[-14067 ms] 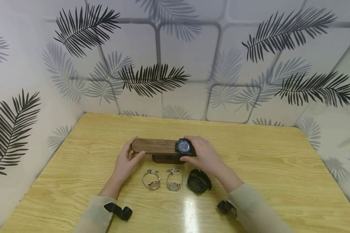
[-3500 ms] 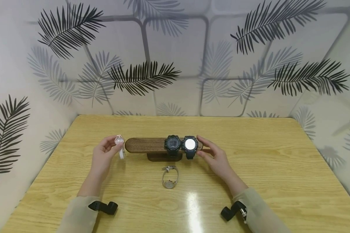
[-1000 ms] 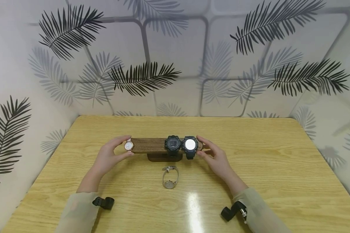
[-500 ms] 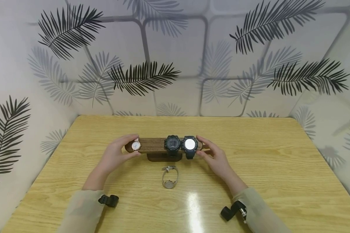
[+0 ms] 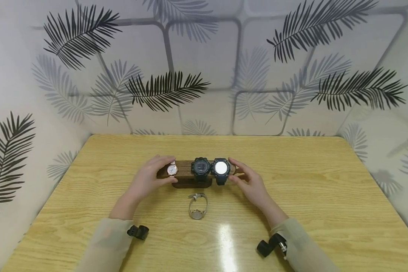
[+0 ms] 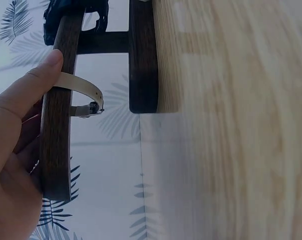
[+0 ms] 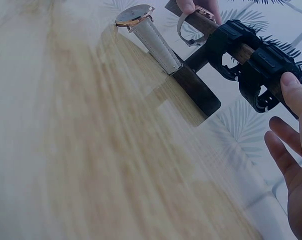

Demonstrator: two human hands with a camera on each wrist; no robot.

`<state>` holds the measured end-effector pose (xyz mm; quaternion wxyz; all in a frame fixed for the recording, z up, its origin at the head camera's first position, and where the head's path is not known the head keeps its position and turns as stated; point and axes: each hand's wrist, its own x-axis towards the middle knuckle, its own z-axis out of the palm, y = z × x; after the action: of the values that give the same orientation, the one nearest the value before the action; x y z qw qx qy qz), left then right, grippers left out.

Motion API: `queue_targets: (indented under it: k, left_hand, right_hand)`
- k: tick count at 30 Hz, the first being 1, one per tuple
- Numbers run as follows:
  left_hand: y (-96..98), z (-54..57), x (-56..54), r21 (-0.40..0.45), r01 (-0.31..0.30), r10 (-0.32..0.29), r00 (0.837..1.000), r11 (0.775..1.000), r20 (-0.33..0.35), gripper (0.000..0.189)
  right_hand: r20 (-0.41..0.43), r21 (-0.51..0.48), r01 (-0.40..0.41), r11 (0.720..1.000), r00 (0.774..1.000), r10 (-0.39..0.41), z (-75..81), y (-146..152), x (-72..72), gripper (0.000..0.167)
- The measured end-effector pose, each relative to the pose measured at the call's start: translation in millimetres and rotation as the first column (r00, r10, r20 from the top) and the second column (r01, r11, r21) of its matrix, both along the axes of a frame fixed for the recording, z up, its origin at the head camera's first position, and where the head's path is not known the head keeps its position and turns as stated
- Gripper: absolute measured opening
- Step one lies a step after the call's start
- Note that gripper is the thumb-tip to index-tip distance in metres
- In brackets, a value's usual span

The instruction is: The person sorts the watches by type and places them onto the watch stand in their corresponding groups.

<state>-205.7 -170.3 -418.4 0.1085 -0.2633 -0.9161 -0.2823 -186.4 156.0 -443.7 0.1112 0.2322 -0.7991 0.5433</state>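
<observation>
Left hand (image 5: pixel 146 180) pinches the white watch (image 5: pixel 172 170) between its fingertips, right hand (image 5: pixel 248 180) clamps the bar (image 5: pixel 184 169): seemingly positioning, next calling for release.

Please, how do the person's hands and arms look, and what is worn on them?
The left hand and right hand are bare, with no gloves or rings visible. Both forearms wear pale beige cloth sleeves. A black device with a rounded end sits at the left cuff; a similar black device with a silvery metal part sits at the right. No cables show.
</observation>
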Motion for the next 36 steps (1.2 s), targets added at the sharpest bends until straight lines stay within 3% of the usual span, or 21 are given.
queue_targets:
  k: [10,22,26,29,31,33,36]
  left_hand:
    - [15.6,-1.4,-0.9,0.007,-0.007,0.007,0.999,1.000,0.035,0.065]
    - [16.7,-4.6,0.4,-0.040,0.032,-0.035,0.996,0.999,-0.085,0.070]
    - [16.3,-1.7,6.3,-0.039,0.098,-0.105,0.972,0.994,-0.211,0.072]
    - [17.4,2.3,13.2,-0.031,0.154,-0.156,0.937,0.988,-0.314,0.063]
    - [18.8,5.2,18.5,-0.037,0.201,-0.202,0.918,0.979,-0.343,0.056]
    - [21.1,7.9,23.6,-0.055,0.262,-0.265,0.906,0.964,-0.331,0.052]
    - [25.8,9.5,29.6,-0.112,0.363,-0.380,0.894,0.925,-0.237,0.049]
  right_hand:
    - [0.013,-0.008,-0.002,1.000,1.000,0.003,0.8,-0.6,-0.2,0.050]
    - [0.015,0.000,-0.004,1.000,1.000,0.004,-0.3,-1.2,0.9,0.050]
    - [0.019,-0.013,-0.008,1.000,1.000,0.008,-1.3,-1.4,0.5,0.050]
    - [0.019,-0.016,-0.008,1.000,1.000,0.009,-1.7,-1.2,0.3,0.050]
    - [0.018,-0.015,-0.009,1.000,1.000,0.009,-1.5,-1.0,0.2,0.050]
    - [0.018,-0.015,-0.008,1.000,1.000,0.008,-1.2,-0.7,0.0,0.050]
    - [0.020,-0.013,-0.004,1.000,1.000,0.004,-0.2,-0.4,0.1,0.050]
